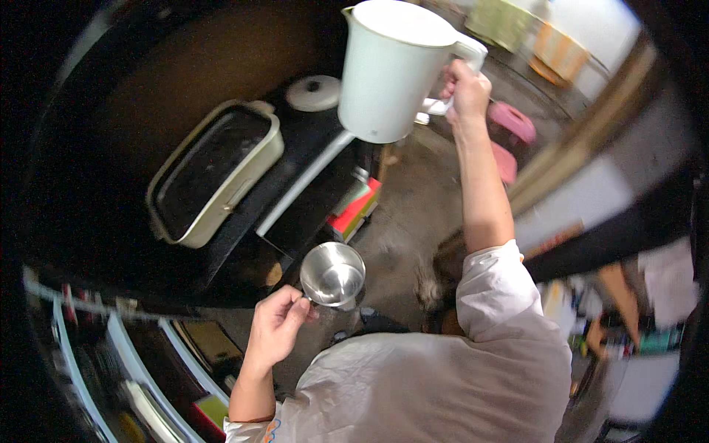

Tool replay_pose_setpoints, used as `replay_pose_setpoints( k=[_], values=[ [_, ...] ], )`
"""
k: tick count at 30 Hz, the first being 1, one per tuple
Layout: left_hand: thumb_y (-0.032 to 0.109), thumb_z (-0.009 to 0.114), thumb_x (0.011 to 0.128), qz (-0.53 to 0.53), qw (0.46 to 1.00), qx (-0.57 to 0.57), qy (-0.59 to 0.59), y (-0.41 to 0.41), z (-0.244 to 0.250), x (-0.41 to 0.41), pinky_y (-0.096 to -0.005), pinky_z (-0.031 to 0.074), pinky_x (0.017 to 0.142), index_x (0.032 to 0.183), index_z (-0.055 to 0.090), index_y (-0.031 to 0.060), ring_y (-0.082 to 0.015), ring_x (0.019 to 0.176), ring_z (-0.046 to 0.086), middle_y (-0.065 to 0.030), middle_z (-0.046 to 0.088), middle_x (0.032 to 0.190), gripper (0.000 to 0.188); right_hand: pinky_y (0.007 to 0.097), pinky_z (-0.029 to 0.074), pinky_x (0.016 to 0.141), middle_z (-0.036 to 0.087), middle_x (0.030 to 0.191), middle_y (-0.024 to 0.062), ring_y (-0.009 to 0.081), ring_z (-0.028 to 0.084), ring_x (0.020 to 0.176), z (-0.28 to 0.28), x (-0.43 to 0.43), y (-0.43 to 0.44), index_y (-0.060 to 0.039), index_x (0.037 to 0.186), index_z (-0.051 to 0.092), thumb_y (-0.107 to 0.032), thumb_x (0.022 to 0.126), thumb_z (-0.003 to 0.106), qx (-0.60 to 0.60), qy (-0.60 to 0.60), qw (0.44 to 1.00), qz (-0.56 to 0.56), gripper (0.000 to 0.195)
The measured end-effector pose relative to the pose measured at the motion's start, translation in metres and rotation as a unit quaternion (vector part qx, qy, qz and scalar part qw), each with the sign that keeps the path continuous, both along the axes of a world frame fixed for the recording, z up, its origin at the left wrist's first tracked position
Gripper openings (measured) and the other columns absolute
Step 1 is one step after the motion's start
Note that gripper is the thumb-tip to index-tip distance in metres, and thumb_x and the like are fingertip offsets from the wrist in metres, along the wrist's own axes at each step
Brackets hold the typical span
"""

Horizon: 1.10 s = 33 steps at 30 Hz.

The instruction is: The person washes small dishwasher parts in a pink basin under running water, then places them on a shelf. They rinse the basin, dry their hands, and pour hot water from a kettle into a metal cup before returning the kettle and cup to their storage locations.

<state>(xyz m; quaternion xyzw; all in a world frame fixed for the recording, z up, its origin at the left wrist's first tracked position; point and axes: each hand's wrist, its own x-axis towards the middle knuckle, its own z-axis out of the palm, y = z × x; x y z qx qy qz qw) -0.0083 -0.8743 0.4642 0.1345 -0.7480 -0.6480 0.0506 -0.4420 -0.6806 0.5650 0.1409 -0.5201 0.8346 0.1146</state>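
Observation:
My left hand grips the handle of a shiny metal cup, whose open top faces the camera and whose inside looks bare. Farther forward and to the right, my right hand is closed round the handle of a large white pitcher. The pitcher is held roughly upright, its spout at the upper left; its bright white top shows no contents that I can make out. A wide gap separates pitcher and cup.
To the left, a cream rectangular electric pan sits on a dark surface, with a round white lid beyond it. A red and green box stands below the counter edge. Pink objects are at right, shelves at lower left.

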Motion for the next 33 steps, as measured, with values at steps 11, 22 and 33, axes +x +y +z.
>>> replay_pose_setpoints(
  k=[11,22,33],
  values=[
    [0.012,0.055,0.105,-0.342,0.939,-0.018,-0.025,0.079,-0.053,-0.017,-0.0279,0.053,0.074,0.087,0.06,0.0002,-0.011,0.076,0.064,-0.0048,0.068,0.08,0.022,0.025,0.032,0.044,0.052,0.06,-0.0026,0.0062,0.044,0.047,-0.123,0.346,0.302,-0.0051,0.071,0.062,-0.003,0.082,0.064,0.008,-0.082,0.956,-0.282,0.012],
    [0.021,0.059,0.103,-0.516,0.849,-0.078,0.081,0.351,-0.082,-0.009,-0.0281,0.048,0.068,0.086,0.06,0.0015,-0.0093,0.07,0.056,-0.0025,0.064,0.073,0.026,0.0275,0.037,0.045,0.057,0.061,0.0003,0.01,0.049,0.048,-0.139,0.602,0.564,-0.0022,0.075,0.064,-0.003,0.081,0.065,0.114,-0.134,0.86,-0.48,0.006],
    [0.019,0.059,0.102,-0.52,0.841,-0.107,0.105,0.548,-0.089,0.016,-0.0287,0.051,0.071,0.094,0.063,0.0002,-0.0098,0.074,0.06,-0.0031,0.066,0.079,0.021,0.0264,0.036,0.047,0.058,0.063,0.0005,0.0078,0.049,0.051,-0.119,0.642,0.722,0.0008,0.081,0.067,-0.004,0.082,0.062,0.22,-0.152,0.874,-0.405,0.007]
  ],
)
